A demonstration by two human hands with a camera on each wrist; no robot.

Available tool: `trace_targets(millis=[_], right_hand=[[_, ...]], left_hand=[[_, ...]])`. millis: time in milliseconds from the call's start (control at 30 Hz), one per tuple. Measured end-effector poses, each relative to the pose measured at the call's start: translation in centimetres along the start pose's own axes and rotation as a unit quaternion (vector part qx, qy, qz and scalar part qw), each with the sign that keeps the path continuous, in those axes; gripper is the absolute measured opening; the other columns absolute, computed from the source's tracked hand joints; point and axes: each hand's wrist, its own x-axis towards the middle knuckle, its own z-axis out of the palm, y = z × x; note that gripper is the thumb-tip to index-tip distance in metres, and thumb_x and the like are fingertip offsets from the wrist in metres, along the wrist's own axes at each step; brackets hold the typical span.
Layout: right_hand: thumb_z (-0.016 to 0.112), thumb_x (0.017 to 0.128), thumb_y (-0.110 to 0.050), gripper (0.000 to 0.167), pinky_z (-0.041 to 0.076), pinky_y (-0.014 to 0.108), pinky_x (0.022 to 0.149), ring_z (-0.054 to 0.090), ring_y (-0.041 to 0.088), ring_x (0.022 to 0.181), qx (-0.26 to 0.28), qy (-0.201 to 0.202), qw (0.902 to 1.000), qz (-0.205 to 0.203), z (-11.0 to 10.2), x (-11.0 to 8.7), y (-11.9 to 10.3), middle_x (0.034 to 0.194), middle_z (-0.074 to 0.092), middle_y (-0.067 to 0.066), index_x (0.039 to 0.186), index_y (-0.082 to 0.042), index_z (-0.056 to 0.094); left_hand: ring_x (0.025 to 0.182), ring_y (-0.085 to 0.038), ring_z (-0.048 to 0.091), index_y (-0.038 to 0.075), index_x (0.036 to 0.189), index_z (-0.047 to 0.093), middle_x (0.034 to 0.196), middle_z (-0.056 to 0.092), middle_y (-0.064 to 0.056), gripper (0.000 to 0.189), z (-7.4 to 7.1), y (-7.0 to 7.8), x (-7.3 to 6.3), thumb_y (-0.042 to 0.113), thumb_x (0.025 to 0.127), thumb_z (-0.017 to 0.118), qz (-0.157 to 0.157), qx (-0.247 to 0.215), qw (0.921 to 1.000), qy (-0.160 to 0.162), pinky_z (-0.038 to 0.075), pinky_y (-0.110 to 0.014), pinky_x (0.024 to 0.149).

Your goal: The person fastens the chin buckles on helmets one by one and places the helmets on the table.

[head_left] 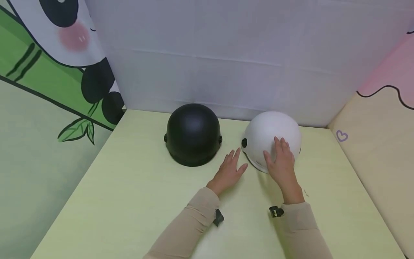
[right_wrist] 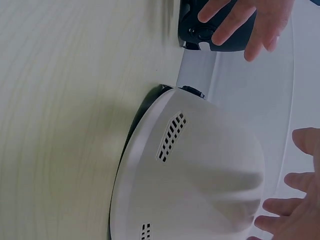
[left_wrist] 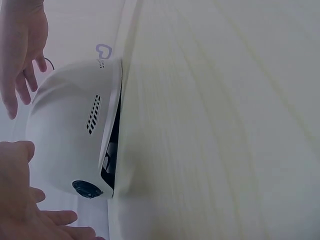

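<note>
- The white helmet [head_left: 262, 133] is sitting dome up on the counter [head_left: 139, 194], toward its back edge, with a gap separating it from the black helmet [head_left: 193, 135] on its left.
- Both helmets are standing with their rounded sides up, probably because a domed shell would be rolling if it were turned over.
- The right hand [head_left: 282, 164] is hovering at the front of the white shell, its fingers [right_wrist: 282, 206] spread and slightly bent; they are gripping nothing, and I cannot tell whether the tips are touching.
- The left hand [head_left: 228, 172] is hanging near the side with the black round fitting [head_left: 244, 142], its fingers parted and holding nothing.
- Both palms are facing the white shell, likely because its smooth curve is offering no handle and calling for support from two sides.
- A dark gap is showing under part of its pale rim, so firm one-sided pressure might be rocking it.
</note>
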Motion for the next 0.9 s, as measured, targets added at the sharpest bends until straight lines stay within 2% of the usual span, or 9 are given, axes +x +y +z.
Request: trace_targets(millis=[333,533,700,900], right_hand=[[0.056,0.099,-0.023,0.065,0.011,0.069,0.105,0.012,0.049,0.140,0.014,0.040,0.9991,0.006,-0.4,0.3,1.8,0.152,0.017,0.033,0.149,0.005,0.027],[0.056,0.099,-0.024,0.068,0.008,0.069,0.105,0.009,0.050,0.141,0.028,0.046,0.9984,0.016,-0.8,0.2,2.5,0.154,0.014,0.032,0.151,0.004,0.023],[0.059,0.097,-0.024,0.070,0.007,0.069,0.105,0.006,0.050,0.141,0.029,0.046,0.9984,0.012,-0.9,0.4,2.8,0.154,0.013,0.031,0.151,0.003,0.024],[0.062,0.096,-0.026,0.071,0.008,0.070,0.104,0.004,0.050,0.141,0.010,0.045,0.9989,0.010,-0.7,1.1,3.2,0.155,0.011,0.030,0.151,0.001,0.025]], left_hand=[[0.145,-0.029,0.016,0.017,0.158,0.011,0.159,0.016,-0.015,0.070,0.6,0.6,0.4,0.046,0.103,0.044,0.003,-0.034,0.9994,0.000,0.023,-0.048,0.112],[0.143,-0.028,0.021,0.016,0.158,0.013,0.159,0.019,-0.014,0.070,1.2,0.9,0.7,0.043,0.103,0.046,-0.001,-0.079,0.9969,0.001,0.026,-0.048,0.110],[0.142,-0.027,0.025,0.017,0.158,0.012,0.158,0.022,-0.010,0.070,1.8,1.2,1.2,0.042,0.102,0.047,-0.025,-0.117,0.9928,0.003,0.026,-0.047,0.110],[0.141,-0.028,0.029,0.017,0.158,0.012,0.157,0.025,-0.010,0.069,2.6,1.2,1.7,0.044,0.103,0.043,-0.051,-0.140,0.9888,0.010,0.027,-0.047,0.110]])
